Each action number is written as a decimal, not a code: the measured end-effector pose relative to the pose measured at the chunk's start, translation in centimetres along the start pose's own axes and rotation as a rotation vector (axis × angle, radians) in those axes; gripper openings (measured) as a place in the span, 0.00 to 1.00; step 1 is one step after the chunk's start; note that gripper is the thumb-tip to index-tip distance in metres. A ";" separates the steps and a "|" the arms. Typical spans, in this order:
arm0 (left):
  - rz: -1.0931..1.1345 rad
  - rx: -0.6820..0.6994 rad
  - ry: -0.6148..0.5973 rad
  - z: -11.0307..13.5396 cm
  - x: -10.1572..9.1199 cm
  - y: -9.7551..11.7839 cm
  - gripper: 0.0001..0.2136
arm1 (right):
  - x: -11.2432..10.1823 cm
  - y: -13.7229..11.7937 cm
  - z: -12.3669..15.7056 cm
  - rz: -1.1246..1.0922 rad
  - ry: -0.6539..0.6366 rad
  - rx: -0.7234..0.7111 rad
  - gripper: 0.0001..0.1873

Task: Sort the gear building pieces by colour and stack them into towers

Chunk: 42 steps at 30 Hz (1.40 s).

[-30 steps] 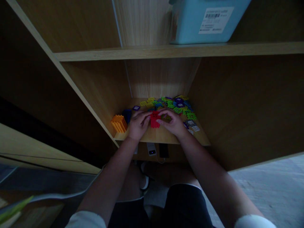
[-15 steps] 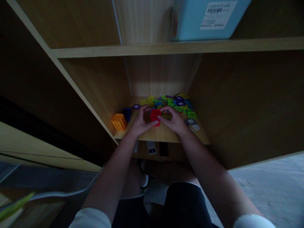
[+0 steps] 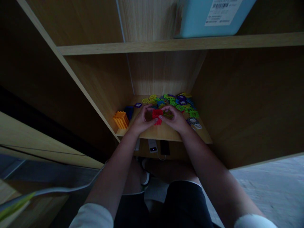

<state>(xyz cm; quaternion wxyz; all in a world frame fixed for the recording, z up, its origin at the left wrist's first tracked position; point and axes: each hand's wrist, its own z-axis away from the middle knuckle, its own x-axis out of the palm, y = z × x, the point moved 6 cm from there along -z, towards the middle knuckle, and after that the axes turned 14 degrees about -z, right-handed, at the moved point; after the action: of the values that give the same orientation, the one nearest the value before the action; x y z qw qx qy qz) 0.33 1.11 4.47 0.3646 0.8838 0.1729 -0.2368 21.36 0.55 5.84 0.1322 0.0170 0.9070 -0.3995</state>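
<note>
Between my hands, above the lower shelf board, is a small red plastic interlocking piece or joined pieces (image 3: pixel 157 116); its exact shape is blurred. My left hand (image 3: pixel 143 119) grips it from the left with thumb and fingers. From the right, my right hand (image 3: pixel 174 118) pinches it too, the thumb on its near face. Behind my hands lies a spread of loose interlocking pieces (image 3: pixel 178 102) in green, yellow, blue and purple. An orange ridged block (image 3: pixel 121 120) built of such pieces stands at the shelf's left, beside a dark blue piece (image 3: pixel 129 112).
The wooden shelf board (image 3: pixel 166 135) has side walls and an upper shelf (image 3: pixel 152 47) bearing a light blue bin (image 3: pixel 211 19). A purple tile (image 3: pixel 138 105) lies at the back left. Below are a white device (image 3: pixel 152 145) with a cable and a dark flat device (image 3: pixel 165 148).
The view has shifted slightly, moving the shelf a little right and up in the picture. Both hands stay on the red piece, which has tilted a little.
</note>
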 end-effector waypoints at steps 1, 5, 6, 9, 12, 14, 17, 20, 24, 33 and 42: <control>-0.006 0.002 0.002 0.0 -0.1 0.0 0.35 | 0.0 0.0 0.0 -0.001 -0.003 0.003 0.19; 0.005 -0.015 -0.005 -0.1 -0.2 0.0 0.34 | 0.0 -0.2 0.0 0.004 -0.004 -0.001 0.19; 0.008 -0.019 -0.012 -0.1 -0.2 0.0 0.34 | 0.0 -0.2 0.0 0.005 -0.003 -0.007 0.19; 0.013 -0.024 -0.012 0.0 -0.1 -0.1 0.33 | 0.0 -0.3 0.0 0.003 -0.007 -0.016 0.19; 0.019 -0.029 -0.002 0.0 0.0 -0.3 0.33 | 0.0 -0.1 0.0 0.006 -0.014 -0.003 0.19; 0.014 -0.033 -0.006 0.0 0.0 -0.4 0.33 | 0.1 0.0 0.0 0.007 -0.018 -0.002 0.19; 0.017 -0.031 -0.012 0.0 0.0 -0.4 0.33 | 0.1 -0.1 0.0 0.007 -0.026 -0.003 0.19; 0.029 -0.034 -0.014 0.0 0.0 -0.4 0.33 | 0.1 -0.1 0.0 0.007 -0.036 0.009 0.19; 0.026 -0.033 -0.010 0.0 0.1 -0.5 0.33 | 0.1 -0.2 0.0 0.000 -0.043 0.011 0.20; 0.013 -0.018 -0.006 -0.1 0.1 -0.5 0.33 | 0.2 -0.1 0.1 0.001 -0.054 0.015 0.20; -0.012 0.009 0.013 -0.1 -0.2 0.2 0.32 | -0.7 0.0 -0.1 -0.099 0.033 0.033 0.19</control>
<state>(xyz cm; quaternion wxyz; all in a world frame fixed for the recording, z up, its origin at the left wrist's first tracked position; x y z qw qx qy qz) 0.26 1.00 4.73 0.3579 0.8859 0.1795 -0.2341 21.99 0.71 6.10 0.0969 -0.0189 0.9021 -0.4201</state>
